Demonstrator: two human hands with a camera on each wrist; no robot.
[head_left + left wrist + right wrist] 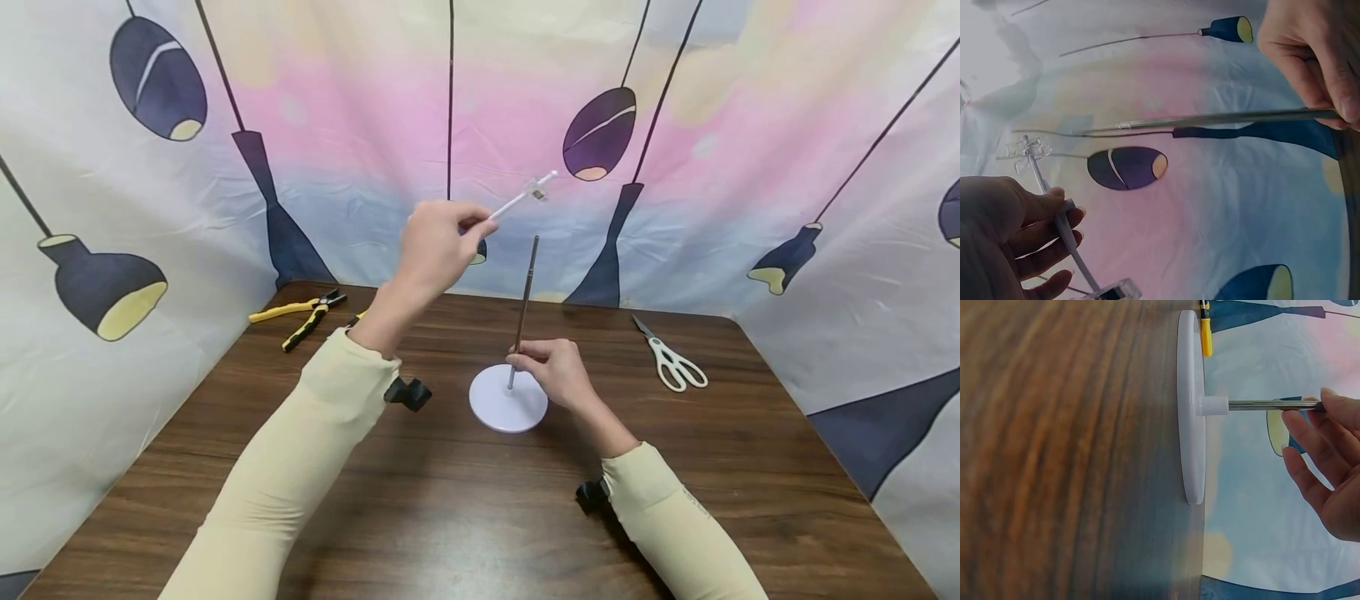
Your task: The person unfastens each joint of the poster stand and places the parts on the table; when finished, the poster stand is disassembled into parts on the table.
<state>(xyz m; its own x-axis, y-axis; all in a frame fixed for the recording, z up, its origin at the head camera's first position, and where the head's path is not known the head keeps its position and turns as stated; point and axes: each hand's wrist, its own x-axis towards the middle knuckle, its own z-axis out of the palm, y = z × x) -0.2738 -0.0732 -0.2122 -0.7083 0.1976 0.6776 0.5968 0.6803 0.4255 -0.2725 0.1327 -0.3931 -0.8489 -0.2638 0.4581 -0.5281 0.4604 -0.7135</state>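
Already the metal pole (527,292) stands in its round base (495,414), right hand (558,371) pinching it; left hand (438,246) pinches a white rod (512,203), unattached.

no readable text, sleeve marking (696,502) illegible

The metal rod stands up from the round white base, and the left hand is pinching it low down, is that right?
Not quite: the right hand, not the left hand, pinches the metal rod low down, as the head view shows. It does stand up from the round white base.
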